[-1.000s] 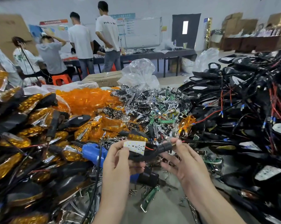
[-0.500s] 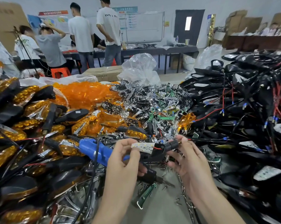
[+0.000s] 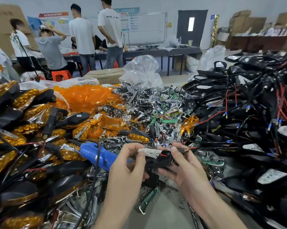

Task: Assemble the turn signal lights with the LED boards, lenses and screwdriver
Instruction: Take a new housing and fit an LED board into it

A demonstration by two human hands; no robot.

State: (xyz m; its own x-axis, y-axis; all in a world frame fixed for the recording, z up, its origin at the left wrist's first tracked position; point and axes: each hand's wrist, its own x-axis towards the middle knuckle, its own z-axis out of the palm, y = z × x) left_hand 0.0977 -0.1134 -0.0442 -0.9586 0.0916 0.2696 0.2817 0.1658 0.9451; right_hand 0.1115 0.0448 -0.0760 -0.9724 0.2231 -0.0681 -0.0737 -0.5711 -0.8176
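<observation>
While I watched through the head camera, the grey worktop (image 3: 164,217) showed bare only in a strip at the near edge, strewn with loose screws (image 3: 180,204). On the far left, finished lights (image 3: 24,129) with amber lenses lay heaped, and a blue screwdriver (image 3: 96,154) rested on them, its nose hidden behind the left grip (image 3: 128,172). Behind sat a mound of orange lenses (image 3: 88,98), then chrome reflectors (image 3: 152,103) in the middle, and a tangle of wired black housings (image 3: 246,104) on the right.

At centre, above the worktop, the left grip pinched the left end of a white LED board (image 3: 150,152) between thumb and forefinger. The right grip (image 3: 187,167) curled round the black shell (image 3: 159,161) that the board lay against.

Beyond, people (image 3: 80,30) stood at a far table before a whiteboard (image 3: 146,28), with a dark door (image 3: 191,25) and stacked cartons (image 3: 248,22) to its right.
</observation>
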